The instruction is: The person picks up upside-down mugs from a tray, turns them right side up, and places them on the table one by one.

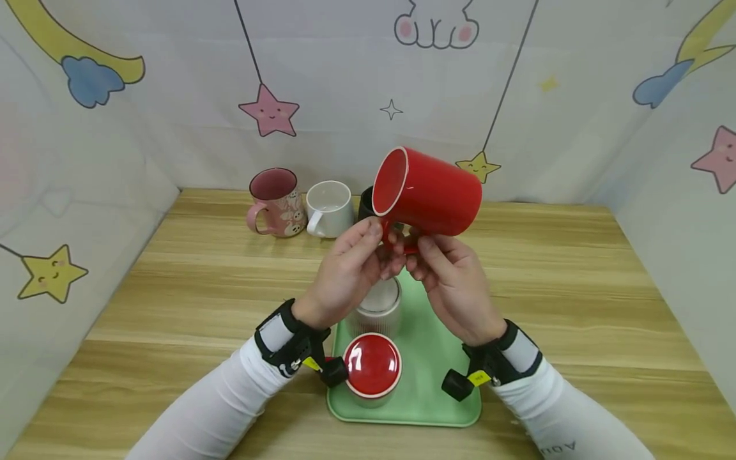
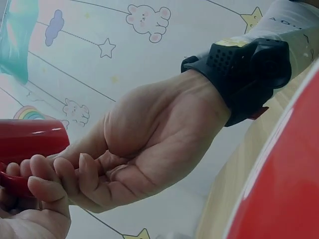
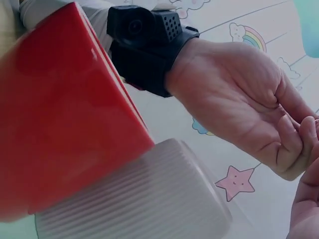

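A tall red mug (image 1: 437, 195) is held in the air on its side, its pale-rimmed mouth facing left in the head view. Below it hangs the handle, pinched by both hands. My left hand (image 1: 347, 271) grips the end near the rim, thumb on top. Toward the base end, my right hand (image 1: 460, 287) pinches the same handle with thumb and fingers. The fingers of the two hands come close together there, as the left wrist view also shows, with part of the red mug (image 2: 32, 139) beside them.
Under the hands lies a green tray (image 1: 425, 402). It bears a pale ribbed cup (image 1: 376, 306) and, nearer me, a red-topped round vessel (image 1: 372, 365) with a pale rim. Along the back wall stand a pink mug (image 1: 278, 204), a white mug (image 1: 330, 211) and a partly hidden black cup (image 1: 365, 203).
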Demonstrator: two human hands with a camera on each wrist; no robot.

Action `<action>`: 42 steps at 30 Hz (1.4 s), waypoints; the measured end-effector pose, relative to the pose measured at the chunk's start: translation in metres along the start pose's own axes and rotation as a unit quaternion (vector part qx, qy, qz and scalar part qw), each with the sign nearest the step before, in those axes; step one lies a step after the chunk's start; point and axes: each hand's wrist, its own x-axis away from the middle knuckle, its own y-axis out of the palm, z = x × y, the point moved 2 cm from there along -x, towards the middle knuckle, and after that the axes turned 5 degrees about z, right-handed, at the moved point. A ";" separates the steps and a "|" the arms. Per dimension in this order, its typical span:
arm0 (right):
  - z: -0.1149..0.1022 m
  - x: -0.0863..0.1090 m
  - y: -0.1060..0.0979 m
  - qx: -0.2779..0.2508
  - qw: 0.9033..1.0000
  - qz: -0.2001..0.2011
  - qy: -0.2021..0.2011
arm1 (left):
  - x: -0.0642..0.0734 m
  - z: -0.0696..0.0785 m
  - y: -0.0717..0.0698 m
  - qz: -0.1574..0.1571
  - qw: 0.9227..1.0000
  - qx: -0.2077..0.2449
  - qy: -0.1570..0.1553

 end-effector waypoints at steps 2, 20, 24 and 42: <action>-0.002 0.000 -0.001 0.011 1.000 0.000 -0.022 | 0.000 0.001 0.000 0.000 1.000 -0.009 0.004; -0.023 -0.013 -0.031 0.150 0.978 0.049 -0.138 | -0.004 0.022 -0.033 0.093 0.980 -0.171 0.052; -0.026 -0.020 -0.043 0.190 0.967 0.068 -0.159 | -0.005 0.026 -0.043 0.107 0.961 -0.237 0.091; -0.019 -0.041 -0.085 0.279 0.937 0.098 -0.188 | 0.004 0.018 -0.087 0.100 0.854 -0.489 0.144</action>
